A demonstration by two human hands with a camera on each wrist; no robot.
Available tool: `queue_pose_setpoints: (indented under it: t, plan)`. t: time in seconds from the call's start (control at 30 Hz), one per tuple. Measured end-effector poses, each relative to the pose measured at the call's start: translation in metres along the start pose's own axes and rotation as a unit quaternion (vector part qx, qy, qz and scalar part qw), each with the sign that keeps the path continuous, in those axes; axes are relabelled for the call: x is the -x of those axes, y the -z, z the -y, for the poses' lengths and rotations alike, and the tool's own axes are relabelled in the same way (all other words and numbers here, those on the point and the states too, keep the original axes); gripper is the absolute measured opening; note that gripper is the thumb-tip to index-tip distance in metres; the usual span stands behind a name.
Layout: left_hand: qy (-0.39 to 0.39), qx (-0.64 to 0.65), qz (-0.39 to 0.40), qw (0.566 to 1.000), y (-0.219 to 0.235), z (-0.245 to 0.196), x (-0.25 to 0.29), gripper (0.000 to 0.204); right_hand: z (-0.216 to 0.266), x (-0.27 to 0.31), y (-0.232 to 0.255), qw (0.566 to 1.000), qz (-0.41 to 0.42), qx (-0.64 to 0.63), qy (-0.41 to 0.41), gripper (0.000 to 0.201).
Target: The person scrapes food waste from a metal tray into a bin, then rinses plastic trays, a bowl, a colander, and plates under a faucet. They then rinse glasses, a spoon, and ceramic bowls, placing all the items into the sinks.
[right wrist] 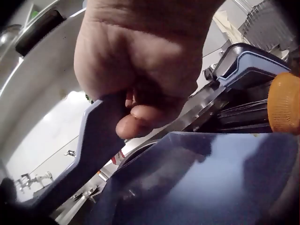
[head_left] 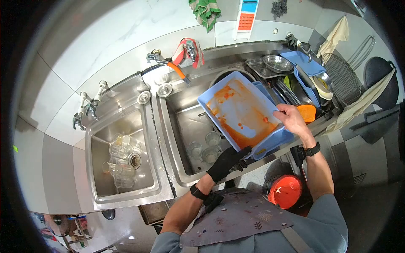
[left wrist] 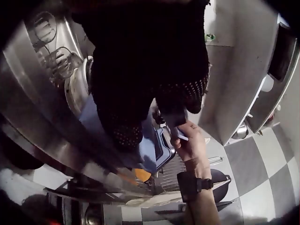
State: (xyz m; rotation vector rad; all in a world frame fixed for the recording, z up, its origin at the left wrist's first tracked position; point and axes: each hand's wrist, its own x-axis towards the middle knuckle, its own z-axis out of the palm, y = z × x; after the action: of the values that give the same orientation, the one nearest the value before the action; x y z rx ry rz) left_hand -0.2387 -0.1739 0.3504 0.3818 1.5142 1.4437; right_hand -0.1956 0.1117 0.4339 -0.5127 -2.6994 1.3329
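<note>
A blue plastic tray [head_left: 247, 105], its inside smeared with orange-red sauce, is held tilted over the right basin's right side. My left hand [head_left: 230, 163], in a black glove, grips its near edge by the lower corner. Bare, my right hand [head_left: 291, 120] pinches the right edge; in the right wrist view its fingers curl round the tray's rim [right wrist: 83, 140]. Below the held tray lies another blue tray [right wrist: 201, 183], mostly hidden in the head view. The black glove [left wrist: 150, 56] covers much of the left wrist view.
Glass mugs [head_left: 210, 154] stand in the right basin [head_left: 185, 116], and several more glasses [head_left: 120, 158] lie in the left basin [head_left: 99, 139]. An orange-tipped faucet [head_left: 177, 71] reaches over the sink. Stacked pans and trays, an orange basket [head_left: 306, 113] and a wire strainer [head_left: 341, 78] crowd the right end. A red bucket [head_left: 285, 192] stands below.
</note>
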Motion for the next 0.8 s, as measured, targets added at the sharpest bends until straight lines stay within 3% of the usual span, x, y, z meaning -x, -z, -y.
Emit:
queue_pose_setpoints:
  t: [0.07, 0.23, 0.43, 0.5, 0.63, 0.7, 0.8]
  plan:
    - [-0.033, 0.082, 0.017, 0.996, 0.004, 0.007, 0.002, 0.056, 0.008, -0.003, -0.004, 1.0, -0.001, 0.015, 0.022, 0.024]
    - [-0.049, 0.111, 0.019, 0.992, 0.013, 0.012, 0.005, 0.052, 0.027, -0.022, -0.012, 0.995, 0.016, 0.064, 0.073, 0.025]
    - [-0.031, 0.208, 0.021, 0.977, 0.017, 0.011, 0.018, 0.05, 0.069, -0.041, -0.021, 0.994, 0.072, 0.074, 0.034, 0.024]
    - [-0.02, 0.224, 0.017, 0.974, 0.019, 0.014, 0.019, 0.049, 0.072, -0.053, -0.026, 0.975, 0.07, 0.161, 0.137, 0.028]
    - [-0.017, 0.301, 0.019, 0.953, 0.024, 0.021, 0.019, 0.047, 0.093, -0.067, -0.04, 0.968, 0.092, 0.189, 0.138, 0.029]
    - [-0.015, 0.335, 0.013, 0.942, 0.025, 0.02, 0.025, 0.047, 0.103, -0.075, -0.046, 0.929, 0.085, 0.29, 0.215, 0.028]
    - [0.012, 0.413, -0.019, 0.91, 0.022, 0.019, 0.026, 0.049, 0.116, -0.087, -0.064, 0.898, 0.082, 0.358, 0.242, 0.025]
